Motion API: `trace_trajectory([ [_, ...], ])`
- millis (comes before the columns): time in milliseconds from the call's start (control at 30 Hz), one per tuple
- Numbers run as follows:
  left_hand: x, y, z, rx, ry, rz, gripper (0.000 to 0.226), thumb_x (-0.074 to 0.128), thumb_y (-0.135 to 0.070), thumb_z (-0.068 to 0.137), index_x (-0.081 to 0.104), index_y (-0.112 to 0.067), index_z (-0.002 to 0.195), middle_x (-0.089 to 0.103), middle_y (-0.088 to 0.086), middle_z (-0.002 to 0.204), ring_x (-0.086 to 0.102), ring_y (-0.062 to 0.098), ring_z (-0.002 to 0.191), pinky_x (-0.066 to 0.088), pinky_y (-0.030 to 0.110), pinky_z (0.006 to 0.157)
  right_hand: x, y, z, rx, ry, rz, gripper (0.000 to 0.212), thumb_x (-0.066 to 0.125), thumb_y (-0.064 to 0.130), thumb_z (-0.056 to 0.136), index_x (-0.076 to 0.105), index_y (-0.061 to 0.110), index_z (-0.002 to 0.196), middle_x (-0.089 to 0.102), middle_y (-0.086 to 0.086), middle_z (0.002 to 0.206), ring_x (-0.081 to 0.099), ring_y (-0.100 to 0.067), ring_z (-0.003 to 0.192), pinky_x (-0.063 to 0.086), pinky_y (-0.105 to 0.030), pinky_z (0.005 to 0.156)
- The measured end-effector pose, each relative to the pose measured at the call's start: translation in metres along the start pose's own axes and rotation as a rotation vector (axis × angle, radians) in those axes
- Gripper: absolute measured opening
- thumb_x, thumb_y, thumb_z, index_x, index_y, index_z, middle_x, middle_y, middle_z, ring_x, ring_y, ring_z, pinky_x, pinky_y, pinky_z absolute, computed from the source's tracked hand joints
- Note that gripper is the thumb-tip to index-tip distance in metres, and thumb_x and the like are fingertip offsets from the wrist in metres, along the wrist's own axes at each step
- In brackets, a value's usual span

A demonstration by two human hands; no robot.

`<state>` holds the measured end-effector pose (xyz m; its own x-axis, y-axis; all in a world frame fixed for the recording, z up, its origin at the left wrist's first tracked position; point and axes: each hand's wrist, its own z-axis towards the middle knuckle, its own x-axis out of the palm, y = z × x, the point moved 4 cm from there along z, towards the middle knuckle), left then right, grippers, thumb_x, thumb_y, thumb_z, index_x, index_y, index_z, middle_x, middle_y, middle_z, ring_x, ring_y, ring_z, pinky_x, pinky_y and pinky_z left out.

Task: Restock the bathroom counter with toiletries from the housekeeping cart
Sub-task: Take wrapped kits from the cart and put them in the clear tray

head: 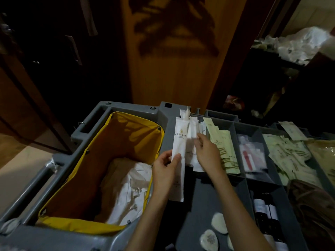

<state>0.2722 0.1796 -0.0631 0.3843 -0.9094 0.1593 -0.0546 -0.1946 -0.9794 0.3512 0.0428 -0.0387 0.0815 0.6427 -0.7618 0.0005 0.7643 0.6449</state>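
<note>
Nearest, at the bottom edge, pale oval pads (219, 222) lie in the grey tray beside dark bottles (262, 212). Above them, 2 forearms reach into the cart (163, 113).

The left hand (164, 169) pinches a long white sachet (178, 142) near its middle, thumb in front and fingers behind. It holds the wrapper upright over the edge between bag and tray. Just beside it, the right hand (206, 153) pinches a 2nd sachet (192, 131) whose top stands among the others in the stock compartment; blur hides the exact grip. The bathroom counter is not in view, so nothing has reached it yet.

To the left gapes the yellow bag (101, 156) with white linen (130, 187) at its bottom. To the right, the tray's compartments hold green packets (223, 147), a clear packet (248, 154) with something red inside, and more pale packets (286, 153). Beyond stand a wooden door (174, 51) and a white heap (304, 42) on a dark shelf.

The chief risk is a drop. The wrappers look thin and slick, each is held by fingertips only, and the open bag lies just left of the left hand, so a slipped sachet could land among the linen. Drawing out the 2nd sachet may also drag its neighbours loose. In this dim light, look-alike wrappers invite a wrong pick.
</note>
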Motion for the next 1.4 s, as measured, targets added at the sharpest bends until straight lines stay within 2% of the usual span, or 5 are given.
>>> trace_trajectory([
  [367, 0.000, -0.002, 0.001, 0.012, -0.021, 0.027, 0.010, 0.065, -0.009, 0.089, 0.069, -0.017, 0.095, 0.072, 0.006, 0.087, 0.068, 0.019, 0.081, 0.054, 0.032, 0.075, -0.022, 0.014, -0.019, -0.608, 0.382, -0.558, 0.041, 0.054, 0.008, 0.090, 0.061, 0.033, 0.121, 0.010, 0.003, 0.162, 0.001, -0.016, 0.149, 0.017, -0.035, 0.116],
  [600, -0.005, -0.008, -0.003, 0.002, -0.069, -0.005, 0.012, 0.062, -0.012, 0.091, 0.064, -0.015, 0.103, 0.069, 0.002, 0.092, 0.066, 0.016, 0.087, 0.053, 0.030, 0.078, -0.039, 0.017, -0.017, -0.669, 0.108, -0.424, 0.025, 0.072, 0.013, 0.074, 0.065, 0.024, 0.095, 0.064, 0.008, 0.122, 0.049, -0.018, 0.125, 0.028, -0.027, 0.103],
  [833, 0.008, -0.021, -0.013, 0.107, 0.010, -0.011, 0.012, 0.062, -0.010, 0.091, 0.063, 0.000, 0.098, 0.070, 0.007, 0.091, 0.066, 0.011, 0.082, 0.053, 0.026, 0.073, -0.084, 0.044, -0.035, -0.703, -0.266, -0.072, 0.028, 0.070, 0.041, 0.082, 0.067, 0.020, 0.099, 0.071, 0.006, 0.091, 0.062, -0.014, 0.082, 0.045, -0.027, 0.071],
  [1167, 0.031, -0.040, -0.034, 0.167, 0.201, -0.072, 0.010, 0.060, -0.008, 0.091, 0.056, -0.001, 0.085, 0.061, 0.007, 0.068, 0.057, 0.014, 0.067, 0.046, 0.023, 0.062, -0.121, 0.039, -0.056, -0.312, -0.207, 0.519, 0.041, 0.059, 0.049, 0.079, 0.056, 0.013, 0.061, 0.049, 0.011, 0.049, 0.041, -0.003, 0.046, 0.031, -0.015, 0.048],
  [1400, 0.055, -0.044, -0.068, 0.079, 0.373, -0.008, 0.011, 0.057, -0.012, 0.093, 0.061, -0.010, 0.083, 0.062, -0.006, 0.063, 0.057, 0.005, 0.061, 0.046, 0.019, 0.057, -0.115, -0.006, -0.074, -0.023, -0.106, 0.841, 0.016, 0.067, 0.021, 0.087, 0.074, 0.008, 0.083, 0.076, -0.004, 0.081, 0.072, -0.018, 0.079, 0.056, -0.028, 0.067],
])
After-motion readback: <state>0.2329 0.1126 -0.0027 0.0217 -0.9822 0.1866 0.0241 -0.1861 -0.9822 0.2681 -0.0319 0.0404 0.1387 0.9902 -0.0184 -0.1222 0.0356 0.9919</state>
